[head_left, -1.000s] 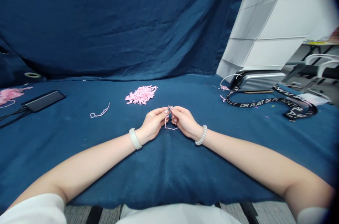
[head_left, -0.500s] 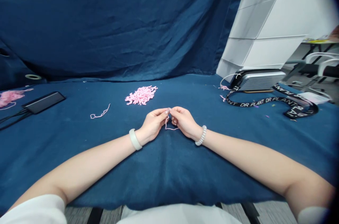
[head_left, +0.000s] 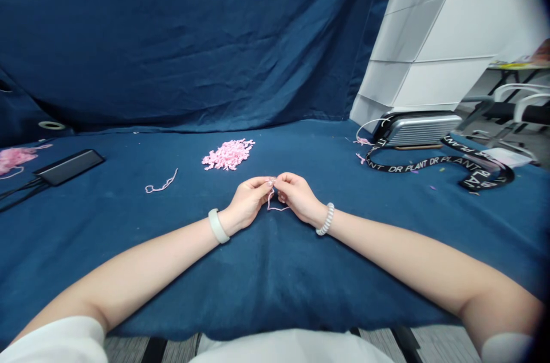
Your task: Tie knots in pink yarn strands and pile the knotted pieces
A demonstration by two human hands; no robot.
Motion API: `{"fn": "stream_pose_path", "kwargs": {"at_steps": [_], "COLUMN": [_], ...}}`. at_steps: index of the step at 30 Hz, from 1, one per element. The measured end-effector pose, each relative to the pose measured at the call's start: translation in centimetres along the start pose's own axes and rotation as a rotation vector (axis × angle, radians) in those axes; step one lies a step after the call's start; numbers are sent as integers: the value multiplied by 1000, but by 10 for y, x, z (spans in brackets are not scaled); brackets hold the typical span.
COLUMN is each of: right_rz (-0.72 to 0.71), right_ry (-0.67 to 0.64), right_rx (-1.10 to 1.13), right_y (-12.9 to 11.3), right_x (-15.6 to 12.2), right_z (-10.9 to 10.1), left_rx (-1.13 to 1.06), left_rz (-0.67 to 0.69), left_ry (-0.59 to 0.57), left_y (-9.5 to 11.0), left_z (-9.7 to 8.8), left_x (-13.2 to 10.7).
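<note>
My left hand (head_left: 250,200) and my right hand (head_left: 299,197) meet fingertip to fingertip above the blue cloth (head_left: 266,271). Both are closed in a pinch on a thin pink yarn (head_left: 277,208), whose slack hangs in a loop below the fingers. What exactly sits between the fingertips is too small to make out. Beyond my hands lies a heap of short pink yarn pieces (head_left: 228,154), each seemingly knotted. A loose pink strand (head_left: 162,182) rests on the cloth to the left.
At far left are a tangle of pink yarn (head_left: 17,160) and a black device (head_left: 69,166) with cables. To the right, a silver ribbed case (head_left: 423,129) stands behind a black lettered lanyard (head_left: 412,167). Blue fabric (head_left: 193,36) hangs along the back.
My hands keep the same pinch on the yarn with only tiny finger movement. The whole view has shifted very slightly.
</note>
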State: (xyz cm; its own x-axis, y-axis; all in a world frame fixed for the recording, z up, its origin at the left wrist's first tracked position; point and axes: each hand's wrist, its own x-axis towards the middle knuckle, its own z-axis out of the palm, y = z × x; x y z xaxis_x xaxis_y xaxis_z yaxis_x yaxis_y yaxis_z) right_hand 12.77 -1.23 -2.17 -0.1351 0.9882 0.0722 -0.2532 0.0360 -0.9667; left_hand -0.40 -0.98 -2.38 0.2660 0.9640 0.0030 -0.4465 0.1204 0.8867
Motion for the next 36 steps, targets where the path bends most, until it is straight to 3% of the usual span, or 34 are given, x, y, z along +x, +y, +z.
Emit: {"fn": "stream_pose_path", "kwargs": {"at_steps": [14, 23, 30, 36], "right_rz": [-15, 72, -2, -82], "right_ry": [4, -22, -163, -213], "right_rx": [-115, 69, -145, -332], "right_y": [0, -2, -7, -8], "right_x": [-1, 1, -5, -9], "right_z": [1, 2, 4, 6], "left_rx": [27, 8, 15, -8], "left_rz": [-1, -7, 19, 9], "left_ry": [-29, 5, -61, 42], "left_y": [0, 3, 6, 6], "left_z": [-2, 1, 4, 6], "left_x": [0, -2, -5, -4]}}
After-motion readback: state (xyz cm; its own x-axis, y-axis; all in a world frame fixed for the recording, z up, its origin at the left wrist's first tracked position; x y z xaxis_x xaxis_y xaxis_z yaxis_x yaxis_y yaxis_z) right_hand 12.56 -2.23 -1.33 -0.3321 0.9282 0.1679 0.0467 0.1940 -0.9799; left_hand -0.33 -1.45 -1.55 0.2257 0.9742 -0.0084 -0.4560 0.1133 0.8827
